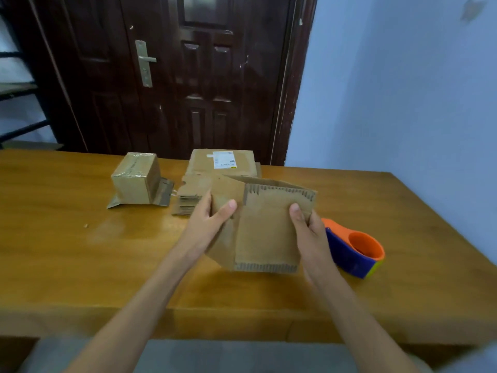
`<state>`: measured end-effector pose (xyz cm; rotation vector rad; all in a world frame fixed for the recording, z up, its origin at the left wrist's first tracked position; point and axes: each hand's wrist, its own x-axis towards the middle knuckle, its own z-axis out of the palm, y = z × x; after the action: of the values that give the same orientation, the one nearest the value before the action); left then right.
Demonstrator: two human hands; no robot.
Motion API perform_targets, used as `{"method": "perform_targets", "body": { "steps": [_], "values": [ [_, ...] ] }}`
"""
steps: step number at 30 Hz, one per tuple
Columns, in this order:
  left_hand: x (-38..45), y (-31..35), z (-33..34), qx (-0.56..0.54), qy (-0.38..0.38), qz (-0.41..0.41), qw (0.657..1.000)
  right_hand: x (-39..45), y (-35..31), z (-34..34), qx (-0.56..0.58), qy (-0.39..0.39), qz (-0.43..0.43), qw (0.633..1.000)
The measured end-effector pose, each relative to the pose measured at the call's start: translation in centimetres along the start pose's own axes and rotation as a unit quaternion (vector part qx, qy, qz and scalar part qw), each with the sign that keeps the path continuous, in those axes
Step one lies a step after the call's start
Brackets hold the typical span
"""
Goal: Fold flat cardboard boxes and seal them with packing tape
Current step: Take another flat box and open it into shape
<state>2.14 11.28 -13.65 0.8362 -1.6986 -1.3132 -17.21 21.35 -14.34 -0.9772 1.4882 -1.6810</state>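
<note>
Wooden table (80,265): broad, glossy, honey-brown top with visible grain and a thick front edge; it carries all items below. Behind it, a dark panelled door (174,76) with a pale metal lever handle (145,63), and to the right a flat pale blue wall (403,103). Partly opened cardboard box (266,230): plain brown corrugated board, matte, held above the table centre, just left of the tape dispenser; the flap edges at top and bottom show ragged, fluted corrugation, and a side panel angles away to the left so the tube shape is only half formed. Left hand (212,222) grips the angled left panel, thumb pressed on the near face, fingers wrapped behind it. Right hand (309,227) grips the right edge of the box, thumb flat on the front panel, fingers curled behind. Flattened box with a white label (222,161) lies at the far edge, on a stack of flat cardboard blanks (188,200) with stepped edges. Sealed small box (135,181): cube-like, shiny clear tape across the top, bottom flaps splayed out on the table, left of the stack. Tape dispenser (355,249): smooth plastic, blue body, orange core and handle, lying on the table just beside the right hand. A tiny scrap (86,225) lies on the table to the left.
</note>
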Motion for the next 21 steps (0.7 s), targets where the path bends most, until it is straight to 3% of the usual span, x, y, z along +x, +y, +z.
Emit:
{"method": "perform_targets", "body": {
  "steps": [8, 12, 17, 21],
  "values": [
    [-2.7, -1.2, 2.8, -0.059, -0.049, -0.010, 0.997, -0.6, 1.0, -0.4, -0.037, -0.022, -0.006, 0.999],
    [-2.6, -1.4, 3.4, -0.006, -0.049, 0.000, 0.999, -0.2, 0.9, 0.0, -0.027, -0.005, -0.021, 0.999],
    [-2.6, -2.0, 2.8, 0.013, -0.011, -0.009, 1.000, -0.2, 1.2, -1.5, -0.068, -0.062, -0.013, 0.996],
    [-2.9, -2.0, 2.3, 0.027, -0.028, 0.009, 0.999, -0.8, 1.8, -3.4, -0.086, -0.108, 0.000, 0.990]
  ]
}}
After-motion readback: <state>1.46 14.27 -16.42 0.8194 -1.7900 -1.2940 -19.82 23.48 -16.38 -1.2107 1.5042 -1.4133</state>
